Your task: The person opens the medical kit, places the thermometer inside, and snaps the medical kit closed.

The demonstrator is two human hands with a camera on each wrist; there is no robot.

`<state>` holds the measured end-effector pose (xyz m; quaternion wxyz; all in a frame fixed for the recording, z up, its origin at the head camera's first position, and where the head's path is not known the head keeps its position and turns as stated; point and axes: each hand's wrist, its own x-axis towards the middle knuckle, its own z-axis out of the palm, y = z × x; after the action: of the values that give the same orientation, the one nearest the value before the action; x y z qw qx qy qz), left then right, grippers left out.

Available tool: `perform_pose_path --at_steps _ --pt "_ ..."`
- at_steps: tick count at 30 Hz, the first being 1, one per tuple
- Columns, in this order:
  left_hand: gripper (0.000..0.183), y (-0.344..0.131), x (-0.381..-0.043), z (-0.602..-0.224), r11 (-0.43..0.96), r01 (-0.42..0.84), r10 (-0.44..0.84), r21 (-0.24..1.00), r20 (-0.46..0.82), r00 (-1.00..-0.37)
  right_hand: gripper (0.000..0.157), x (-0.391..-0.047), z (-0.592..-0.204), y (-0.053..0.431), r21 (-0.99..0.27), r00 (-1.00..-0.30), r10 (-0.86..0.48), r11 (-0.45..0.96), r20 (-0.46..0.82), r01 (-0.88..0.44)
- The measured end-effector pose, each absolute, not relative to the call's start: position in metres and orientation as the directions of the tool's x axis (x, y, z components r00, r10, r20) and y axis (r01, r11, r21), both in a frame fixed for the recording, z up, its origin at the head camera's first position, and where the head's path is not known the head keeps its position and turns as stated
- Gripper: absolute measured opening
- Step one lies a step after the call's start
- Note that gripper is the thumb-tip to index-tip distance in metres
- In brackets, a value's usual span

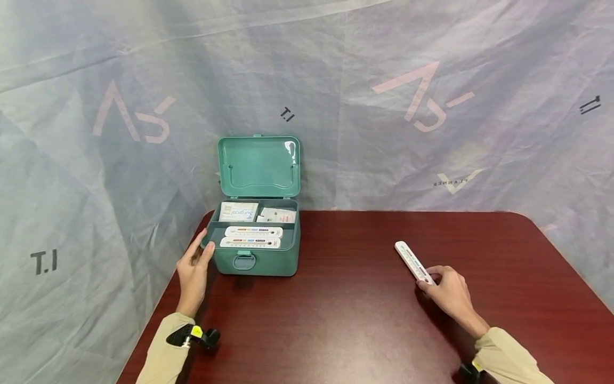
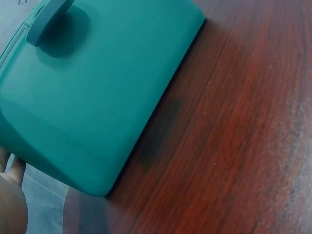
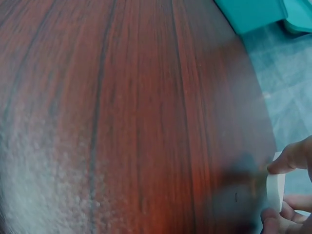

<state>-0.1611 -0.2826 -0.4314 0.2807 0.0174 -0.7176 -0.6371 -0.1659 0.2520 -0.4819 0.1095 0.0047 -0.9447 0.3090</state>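
Observation:
A flat white thermometer (image 1: 411, 260) with a printed scale is pinched at its near end by my right hand (image 1: 450, 292), over the right part of the table. The right wrist view shows the thermometer (image 3: 276, 187) edge-on between thumb and fingers. My left hand (image 1: 194, 272) touches the left side of a green box (image 1: 268, 261), thumb and fingers spread at its rim. Its hinged lid (image 1: 259, 165) stands up. Inside the front compartment lie two similar thermometers (image 1: 254, 232), one behind the other. In the left wrist view the box (image 2: 107, 87) hides most of that hand.
Behind a divider in the box are a white packet marked Surgical (image 1: 238, 212) and another white packet (image 1: 277, 215). A dark red wooden table (image 1: 345, 298) carries everything. Grey printed cloth (image 1: 336, 106) hangs behind and along the left.

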Motion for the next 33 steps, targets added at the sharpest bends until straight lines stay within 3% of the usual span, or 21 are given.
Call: perform_pose_path --at_steps 33 --pt "0.044 -0.284 -0.159 -0.431 0.207 0.353 -0.380 0.912 0.408 -0.830 0.029 -0.167 -0.457 0.217 -0.619 -0.949 -0.062 0.745 0.309 -0.250"
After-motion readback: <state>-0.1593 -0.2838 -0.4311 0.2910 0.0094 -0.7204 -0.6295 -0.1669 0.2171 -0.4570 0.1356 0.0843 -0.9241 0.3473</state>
